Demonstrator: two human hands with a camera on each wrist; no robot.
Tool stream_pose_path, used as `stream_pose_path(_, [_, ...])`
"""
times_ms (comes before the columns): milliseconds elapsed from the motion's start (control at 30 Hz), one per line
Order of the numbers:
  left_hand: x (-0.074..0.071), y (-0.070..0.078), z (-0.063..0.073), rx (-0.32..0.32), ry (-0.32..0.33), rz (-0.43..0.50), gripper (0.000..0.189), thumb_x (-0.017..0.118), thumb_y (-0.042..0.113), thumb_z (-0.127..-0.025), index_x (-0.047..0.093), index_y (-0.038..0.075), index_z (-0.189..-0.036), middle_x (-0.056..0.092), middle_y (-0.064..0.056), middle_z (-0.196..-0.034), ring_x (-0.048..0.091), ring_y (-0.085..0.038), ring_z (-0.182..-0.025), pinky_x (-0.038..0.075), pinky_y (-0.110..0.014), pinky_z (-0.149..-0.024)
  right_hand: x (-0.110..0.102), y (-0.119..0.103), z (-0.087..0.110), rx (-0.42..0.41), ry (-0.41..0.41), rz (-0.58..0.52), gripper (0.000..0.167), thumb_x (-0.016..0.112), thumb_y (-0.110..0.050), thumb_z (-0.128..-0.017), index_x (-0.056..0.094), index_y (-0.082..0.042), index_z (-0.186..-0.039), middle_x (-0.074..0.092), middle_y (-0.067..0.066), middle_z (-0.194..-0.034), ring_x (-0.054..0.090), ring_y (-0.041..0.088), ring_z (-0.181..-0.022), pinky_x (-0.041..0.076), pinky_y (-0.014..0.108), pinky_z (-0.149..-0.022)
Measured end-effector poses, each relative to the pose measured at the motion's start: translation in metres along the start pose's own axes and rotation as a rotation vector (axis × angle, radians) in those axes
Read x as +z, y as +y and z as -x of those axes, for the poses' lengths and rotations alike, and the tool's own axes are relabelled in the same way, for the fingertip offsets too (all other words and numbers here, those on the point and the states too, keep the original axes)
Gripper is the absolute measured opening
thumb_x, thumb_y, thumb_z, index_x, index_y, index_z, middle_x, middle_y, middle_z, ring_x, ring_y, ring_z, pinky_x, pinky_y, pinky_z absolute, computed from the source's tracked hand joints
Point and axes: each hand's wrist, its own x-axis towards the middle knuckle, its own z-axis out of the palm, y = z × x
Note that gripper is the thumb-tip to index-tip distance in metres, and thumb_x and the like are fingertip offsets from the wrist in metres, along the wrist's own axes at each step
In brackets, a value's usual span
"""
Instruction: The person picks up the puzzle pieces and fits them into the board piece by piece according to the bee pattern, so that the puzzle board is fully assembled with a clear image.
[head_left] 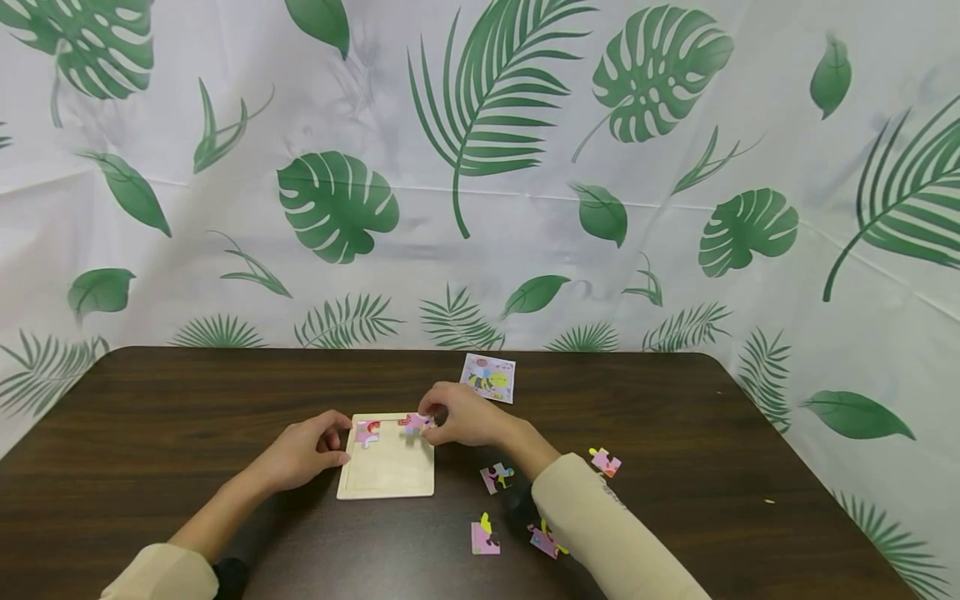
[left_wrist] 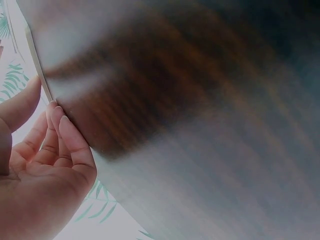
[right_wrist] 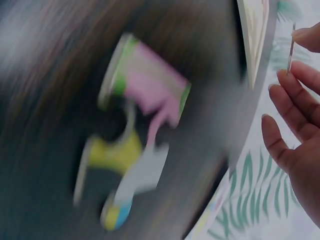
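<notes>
1. Step in hand, as I judge it: setting a second puzzle piece into the square wooden board (head_left: 390,475).
2. Right hand (head_left: 467,417): thumb and forefinger pinch a pink piece (head_left: 417,423) over the board's upper right part. Contact with the board: cannot tell (the right wrist view shows the piece nearly edge-on).
3. Left hand (head_left: 306,454): thumb and bent fingers hold the board's left edge, seemingly steadying it; whether any finger reaches underneath is hidden.
4. A corner piece (head_left: 366,432) lies in the upper left of the board. Four loose ones lie right of the board: a dark-patterned piece (head_left: 497,478), a yellow-tipped piece (head_left: 484,537), one by the sleeve (head_left: 545,540) and an orange-marked piece (head_left: 604,462). Picture card (head_left: 491,379) behind the right hand.
5. Next move probably calls for squaring the pinched piece to the rim, then pressing it flat before release.
</notes>
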Motion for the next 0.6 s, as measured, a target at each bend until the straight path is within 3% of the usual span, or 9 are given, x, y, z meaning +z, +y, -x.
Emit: stream_pose_path(600, [-0.001, -0.001, -0.001, 0.003, -0.004, -0.002, 0.035, 0.07, 0.01, -0.079, 0.053, -0.002, -0.108, 0.046, 0.0, -0.077, 0.042, -0.015, -0.064, 0.034, -0.028, -0.056, 0.022, -0.016, -0.021, 0.024, -0.034, 0.15, 0.025, 0.072, -0.014, -0.074, 0.066, -0.004, -0.096, 0.055, -0.001, -0.09, 0.047, 0.01, -0.081, 0.039, 0.021, -0.074])
